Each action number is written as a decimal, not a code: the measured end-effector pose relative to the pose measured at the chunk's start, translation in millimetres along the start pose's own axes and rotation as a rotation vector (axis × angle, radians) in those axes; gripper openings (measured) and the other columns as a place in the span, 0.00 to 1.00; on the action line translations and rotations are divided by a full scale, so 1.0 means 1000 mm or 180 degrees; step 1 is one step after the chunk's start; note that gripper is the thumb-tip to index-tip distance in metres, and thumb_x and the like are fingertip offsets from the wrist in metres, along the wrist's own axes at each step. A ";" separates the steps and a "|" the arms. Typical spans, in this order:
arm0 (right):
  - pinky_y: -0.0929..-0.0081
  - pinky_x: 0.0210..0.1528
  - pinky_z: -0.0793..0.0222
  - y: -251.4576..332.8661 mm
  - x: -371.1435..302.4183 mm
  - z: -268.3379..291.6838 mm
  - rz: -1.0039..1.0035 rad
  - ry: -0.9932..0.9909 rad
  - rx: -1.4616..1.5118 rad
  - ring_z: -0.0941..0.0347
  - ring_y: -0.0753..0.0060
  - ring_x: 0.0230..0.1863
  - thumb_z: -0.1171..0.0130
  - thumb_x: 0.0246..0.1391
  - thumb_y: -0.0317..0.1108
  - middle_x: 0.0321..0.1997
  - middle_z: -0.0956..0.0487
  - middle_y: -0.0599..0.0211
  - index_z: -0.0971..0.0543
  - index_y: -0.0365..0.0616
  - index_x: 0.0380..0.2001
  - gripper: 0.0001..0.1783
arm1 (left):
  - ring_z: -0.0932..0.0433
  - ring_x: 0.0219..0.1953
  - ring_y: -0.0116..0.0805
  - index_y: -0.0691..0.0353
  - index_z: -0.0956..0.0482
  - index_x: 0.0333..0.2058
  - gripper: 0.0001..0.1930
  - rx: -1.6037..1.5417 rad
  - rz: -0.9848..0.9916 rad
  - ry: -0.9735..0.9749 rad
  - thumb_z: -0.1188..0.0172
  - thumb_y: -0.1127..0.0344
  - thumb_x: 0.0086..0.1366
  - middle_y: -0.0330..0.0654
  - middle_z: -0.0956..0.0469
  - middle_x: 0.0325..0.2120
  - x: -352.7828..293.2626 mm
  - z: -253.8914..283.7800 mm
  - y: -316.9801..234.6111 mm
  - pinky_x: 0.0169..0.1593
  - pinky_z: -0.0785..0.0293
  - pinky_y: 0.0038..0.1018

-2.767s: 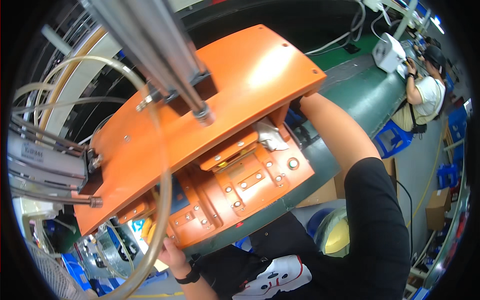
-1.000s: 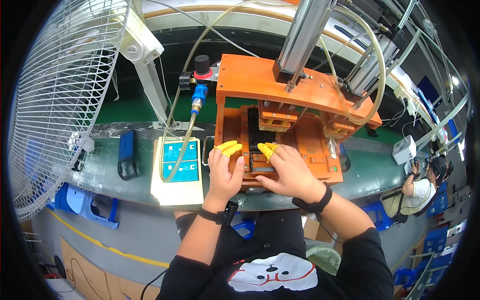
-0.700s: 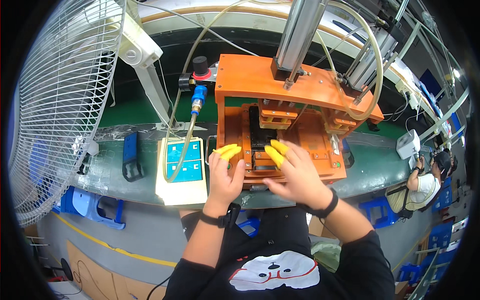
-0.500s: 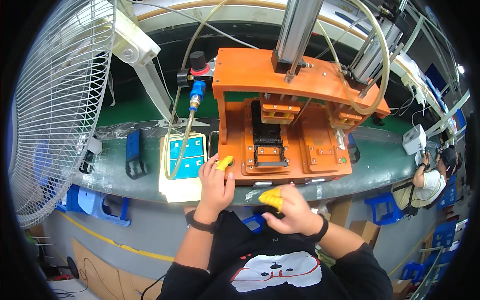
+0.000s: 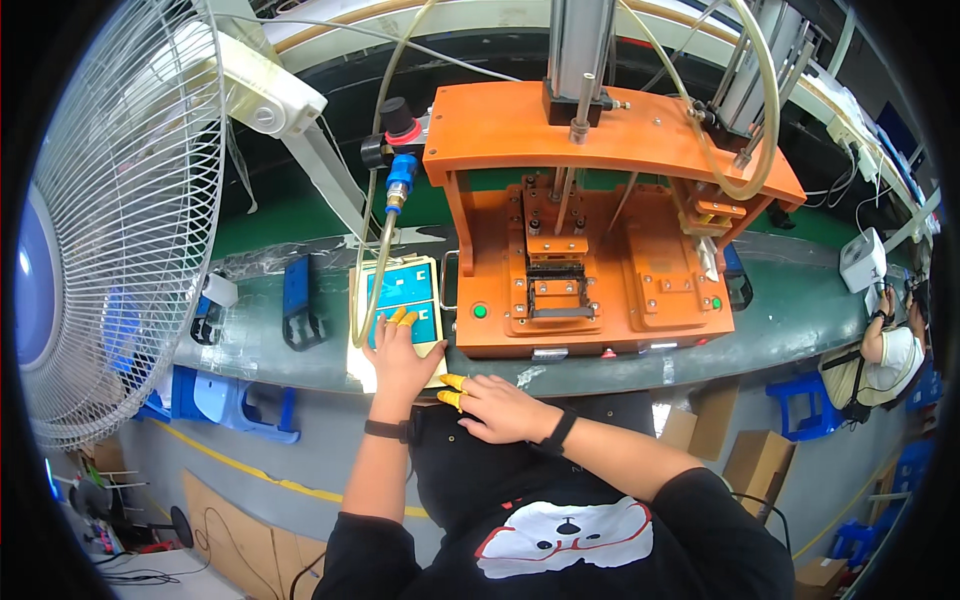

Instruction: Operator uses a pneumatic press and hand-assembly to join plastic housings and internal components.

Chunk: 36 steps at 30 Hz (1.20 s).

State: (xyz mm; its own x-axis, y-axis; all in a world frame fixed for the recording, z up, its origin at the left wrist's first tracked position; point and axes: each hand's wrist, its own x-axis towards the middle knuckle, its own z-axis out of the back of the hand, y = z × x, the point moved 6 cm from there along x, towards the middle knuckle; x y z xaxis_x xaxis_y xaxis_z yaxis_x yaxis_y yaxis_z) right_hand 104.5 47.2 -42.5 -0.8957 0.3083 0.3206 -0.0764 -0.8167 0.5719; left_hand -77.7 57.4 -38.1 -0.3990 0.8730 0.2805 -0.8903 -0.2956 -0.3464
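While left hand points forward, right hand slants

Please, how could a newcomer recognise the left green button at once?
Find the orange press on the green bench. At its base's front left corner sits the green button. Unlike its green twin at the right corner, it sits nearer the left hand.

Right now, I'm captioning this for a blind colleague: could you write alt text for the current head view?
A person's left hand reaches over blue panels at a green workbench, the right hand close beside it. An orange machine stands to the right, a wire-caged fan at far left.
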 end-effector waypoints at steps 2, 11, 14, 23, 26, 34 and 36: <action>0.58 0.50 0.32 -0.010 0.003 -0.011 0.0014 0.0035 0.0042 0.30 0.55 0.48 0.37 0.53 0.37 0.47 0.26 0.59 0.23 0.42 0.40 0.13 | 0.36 0.67 0.51 0.57 0.21 0.52 0.31 0.0067 -0.0013 0.0050 0.26 0.50 0.52 0.44 0.22 0.53 0.000 0.000 0.001 0.66 0.54 0.67; 0.62 0.51 0.34 -0.016 -0.001 -0.008 0.0089 -0.0149 -0.0141 0.30 0.58 0.49 0.36 0.50 0.38 0.46 0.26 0.63 0.21 0.43 0.40 0.15 | 0.28 0.60 0.50 0.57 0.19 0.49 0.26 0.0136 -0.0084 -0.0180 0.29 0.49 0.55 0.44 0.19 0.47 0.022 -0.004 0.021 0.63 0.47 0.65; 0.62 0.51 0.34 -0.016 -0.001 -0.012 0.0067 -0.0129 -0.0082 0.31 0.59 0.49 0.35 0.50 0.39 0.47 0.26 0.64 0.21 0.43 0.41 0.17 | 0.20 0.47 0.53 0.57 0.16 0.46 0.20 -0.0160 0.0157 -0.0567 0.30 0.54 0.57 0.49 0.17 0.42 0.052 0.022 0.066 0.57 0.29 0.48; 0.61 0.52 0.33 -0.013 -0.005 -0.006 0.0046 -0.0175 -0.0031 0.30 0.56 0.50 0.35 0.52 0.41 0.51 0.27 0.61 0.22 0.43 0.45 0.20 | 0.17 0.36 0.41 0.68 0.18 0.43 0.15 -0.0699 0.0877 -0.1136 0.36 0.59 0.68 0.50 0.16 0.34 0.087 0.109 0.204 0.42 0.23 0.34; 0.60 0.50 0.32 -0.013 -0.005 0.002 0.0041 -0.0437 0.0117 0.30 0.53 0.49 0.35 0.53 0.41 0.51 0.28 0.57 0.22 0.42 0.45 0.20 | 0.19 0.36 0.33 0.68 0.20 0.45 0.14 -0.1197 0.0964 -0.1241 0.38 0.62 0.71 0.45 0.18 0.35 0.063 0.130 0.197 0.41 0.23 0.29; 0.60 0.47 0.30 0.038 -0.030 0.162 0.0279 -0.1908 -0.0396 0.27 0.54 0.45 0.29 0.46 0.33 0.54 0.25 0.53 0.19 0.43 0.46 0.22 | 0.27 0.35 0.19 0.68 0.27 0.57 0.17 -0.2021 0.0876 -0.0676 0.42 0.73 0.71 0.36 0.22 0.36 -0.055 0.181 0.131 0.40 0.33 0.16; 0.57 0.49 0.32 0.034 -0.036 0.199 -0.0343 -0.2150 -0.1131 0.29 0.51 0.49 0.29 0.45 0.34 0.56 0.26 0.53 0.19 0.44 0.48 0.24 | 0.27 0.34 0.18 0.68 0.28 0.57 0.18 -0.2129 0.0815 -0.0760 0.42 0.74 0.70 0.36 0.21 0.36 -0.085 0.185 0.109 0.39 0.33 0.15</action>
State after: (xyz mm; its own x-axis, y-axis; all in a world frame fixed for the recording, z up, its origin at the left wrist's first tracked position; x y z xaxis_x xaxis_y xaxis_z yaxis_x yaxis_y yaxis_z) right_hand 220.8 105.2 115.6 -0.4220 0.5326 0.7337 -0.3864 -0.8378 0.3859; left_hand -181.3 -120.9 65.8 -0.6800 0.6784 0.2782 -0.4706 -0.1128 -0.8751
